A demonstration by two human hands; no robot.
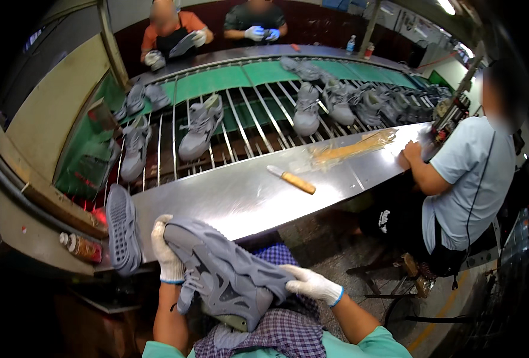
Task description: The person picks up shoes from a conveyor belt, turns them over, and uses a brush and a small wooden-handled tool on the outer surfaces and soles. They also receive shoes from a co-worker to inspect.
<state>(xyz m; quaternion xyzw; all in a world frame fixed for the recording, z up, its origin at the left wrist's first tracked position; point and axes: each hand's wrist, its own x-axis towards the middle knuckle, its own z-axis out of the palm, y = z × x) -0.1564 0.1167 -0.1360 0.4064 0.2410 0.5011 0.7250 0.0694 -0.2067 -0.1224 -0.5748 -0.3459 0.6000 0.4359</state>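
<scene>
A grey lace-up sneaker [207,280] lies tilted on its side above my lap, its thick wavy grey sole [228,244] facing up and away. My left hand [167,250], in a white knit glove, is wrapped round the toe end. My right hand [313,284], gloved too, pinches the sole's other end between thumb and fingers. Part of the sole stands off from the upper near that hand. Beside my left hand, a loose grey outsole [121,224] leans at the bench's left end.
A wooden-handled knife [298,181] lies on the metal bench [216,200]. Beyond it, several grey sneakers [202,127] rest on a roller conveyor [258,113] with green strips. A small bottle [80,247] lies at left. One co-worker [473,173] sits at right; two others stand across.
</scene>
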